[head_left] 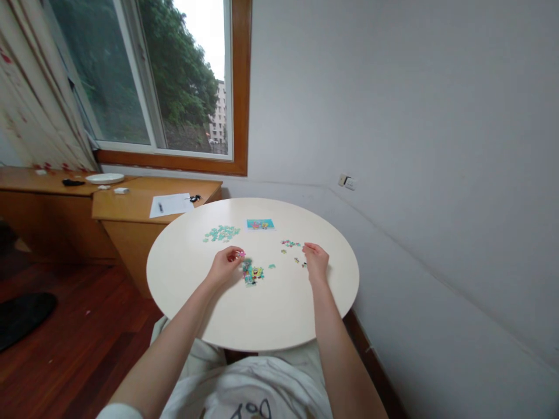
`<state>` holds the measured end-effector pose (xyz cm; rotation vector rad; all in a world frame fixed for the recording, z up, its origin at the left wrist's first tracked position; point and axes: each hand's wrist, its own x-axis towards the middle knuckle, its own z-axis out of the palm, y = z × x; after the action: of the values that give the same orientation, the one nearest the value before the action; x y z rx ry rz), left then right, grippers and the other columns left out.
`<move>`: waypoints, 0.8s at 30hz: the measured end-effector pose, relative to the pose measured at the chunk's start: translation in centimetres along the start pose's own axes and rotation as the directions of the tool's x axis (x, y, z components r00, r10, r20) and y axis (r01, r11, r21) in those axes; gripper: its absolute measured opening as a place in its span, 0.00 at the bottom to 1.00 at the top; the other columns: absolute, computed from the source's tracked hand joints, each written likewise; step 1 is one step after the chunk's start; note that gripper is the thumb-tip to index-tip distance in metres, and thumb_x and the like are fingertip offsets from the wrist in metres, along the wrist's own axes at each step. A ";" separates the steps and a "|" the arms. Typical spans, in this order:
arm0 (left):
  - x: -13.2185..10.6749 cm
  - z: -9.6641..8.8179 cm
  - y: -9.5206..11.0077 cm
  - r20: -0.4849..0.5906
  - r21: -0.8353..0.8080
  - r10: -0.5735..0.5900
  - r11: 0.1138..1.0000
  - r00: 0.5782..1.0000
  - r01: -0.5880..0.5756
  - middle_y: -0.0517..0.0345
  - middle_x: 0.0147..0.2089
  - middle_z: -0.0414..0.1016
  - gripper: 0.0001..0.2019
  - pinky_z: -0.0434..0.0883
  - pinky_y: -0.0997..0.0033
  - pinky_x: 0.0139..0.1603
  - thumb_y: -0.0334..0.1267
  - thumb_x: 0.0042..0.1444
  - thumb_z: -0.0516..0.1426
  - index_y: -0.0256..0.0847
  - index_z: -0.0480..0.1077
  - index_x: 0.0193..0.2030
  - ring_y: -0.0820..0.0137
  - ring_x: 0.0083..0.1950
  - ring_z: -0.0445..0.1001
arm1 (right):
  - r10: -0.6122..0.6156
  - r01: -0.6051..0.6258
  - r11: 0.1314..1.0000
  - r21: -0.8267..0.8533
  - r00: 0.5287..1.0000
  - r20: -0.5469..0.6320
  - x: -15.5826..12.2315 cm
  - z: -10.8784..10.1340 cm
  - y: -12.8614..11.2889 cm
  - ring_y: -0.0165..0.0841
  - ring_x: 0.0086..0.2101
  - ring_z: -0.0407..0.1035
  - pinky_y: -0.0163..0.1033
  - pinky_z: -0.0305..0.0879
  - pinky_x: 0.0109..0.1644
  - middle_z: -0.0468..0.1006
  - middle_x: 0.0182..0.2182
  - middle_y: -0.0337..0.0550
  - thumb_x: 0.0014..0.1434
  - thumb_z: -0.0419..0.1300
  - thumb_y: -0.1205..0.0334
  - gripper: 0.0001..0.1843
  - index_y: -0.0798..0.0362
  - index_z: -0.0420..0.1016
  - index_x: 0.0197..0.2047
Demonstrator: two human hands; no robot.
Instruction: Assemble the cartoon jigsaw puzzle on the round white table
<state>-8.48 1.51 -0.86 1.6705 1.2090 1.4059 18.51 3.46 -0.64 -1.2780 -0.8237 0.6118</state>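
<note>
I sit at a round white table (271, 314). My left hand (226, 265) is closed in a pinch on a small pink puzzle piece (240, 254), just above a partly joined cluster of puzzle pieces (252, 273). My right hand (315, 260) rests on the table with its fingers curled over a few loose pieces (299, 262); what it holds, if anything, is hidden. More loose pieces (290, 243) lie just beyond it. A pile of pale green pieces (221, 233) sits farther off on the left, beside a small reference picture card (260, 224).
A wooden cabinet (131, 215) stands left of the table with a sheet of paper (171, 205) and a white plate (105, 178) on it. A window is behind it, and a grey wall runs along the right. Red wood floor lies on the left.
</note>
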 end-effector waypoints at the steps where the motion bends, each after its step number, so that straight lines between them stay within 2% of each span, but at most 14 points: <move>1: 0.0 0.0 0.0 -0.001 0.001 -0.001 1.000 1.000 0.001 0.57 0.26 0.72 0.13 0.64 0.72 0.27 0.43 0.42 0.61 0.35 0.72 0.32 0.74 0.25 0.66 | -0.048 0.045 0.994 -0.103 0.998 -0.027 0.7 -1.0 0.2 0.34 0.31 0.72 0.37 0.67 0.37 0.78 0.28 0.45 0.42 0.58 0.64 0.11 0.58 0.75 0.30; 4: 0.0 0.0 0.3 -0.014 0.000 0.005 1.000 1.000 -0.005 0.57 0.25 0.72 0.13 0.64 0.72 0.27 0.43 0.42 0.61 0.35 0.72 0.32 0.74 0.24 0.65 | -0.109 0.106 0.884 -0.455 0.994 0.020 1.7 -3.2 0.5 0.37 0.36 0.72 0.41 0.66 0.43 0.79 0.35 0.49 0.45 0.54 0.67 0.15 0.58 0.77 0.36; 7: -0.1 -0.1 0.6 -0.015 0.002 0.004 1.000 1.000 -0.004 0.57 0.25 0.71 0.13 0.64 0.72 0.27 0.44 0.42 0.61 0.35 0.72 0.31 0.74 0.24 0.66 | -0.118 0.115 0.649 -0.752 0.992 0.050 1.4 -4.1 0.6 0.43 0.43 0.70 0.48 0.62 0.50 0.76 0.43 0.52 0.48 0.55 0.65 0.18 0.57 0.76 0.43; 9: -0.2 -0.1 0.7 -0.012 0.008 0.005 1.000 1.000 -0.005 0.58 0.24 0.71 0.13 0.64 0.72 0.27 0.44 0.42 0.61 0.35 0.72 0.31 0.74 0.24 0.65 | -0.089 0.099 0.508 -0.856 0.994 0.063 1.0 -4.2 0.7 0.46 0.47 0.67 0.52 0.59 0.52 0.74 0.47 0.54 0.51 0.56 0.63 0.19 0.55 0.75 0.47; 11: -0.2 -0.1 0.7 -0.014 0.018 0.007 1.000 1.000 -0.007 0.58 0.24 0.71 0.13 0.63 0.72 0.27 0.44 0.42 0.60 0.36 0.72 0.31 0.73 0.24 0.66 | -0.047 0.079 0.433 -0.898 0.997 0.065 0.8 -4.2 0.8 0.48 0.48 0.66 0.52 0.59 0.52 0.73 0.48 0.55 0.52 0.55 0.62 0.20 0.55 0.75 0.48; 19: 0.0 -0.1 0.4 -0.028 0.018 0.006 1.000 1.000 -0.005 0.57 0.25 0.72 0.12 0.63 0.73 0.27 0.41 0.42 0.60 0.35 0.72 0.32 0.74 0.24 0.66 | -0.016 0.084 0.381 -0.921 0.996 0.085 0.8 -4.8 0.9 0.44 0.45 0.68 0.46 0.62 0.47 0.75 0.43 0.51 0.54 0.54 0.60 0.15 0.51 0.78 0.42; 24: -0.1 0.0 0.6 -0.036 -0.041 -0.008 0.999 0.999 0.007 0.58 0.24 0.71 0.12 0.63 0.73 0.27 0.42 0.41 0.61 0.36 0.72 0.31 0.74 0.24 0.67 | -0.019 0.053 0.372 -0.927 0.999 0.049 0.8 -4.7 0.6 0.44 0.45 0.68 0.44 0.62 0.48 0.74 0.44 0.55 0.54 0.55 0.57 0.20 0.55 0.74 0.47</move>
<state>-8.35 1.19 -0.39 1.6175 1.1971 1.4528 22.81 1.45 -1.48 -2.2970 -1.3080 0.0383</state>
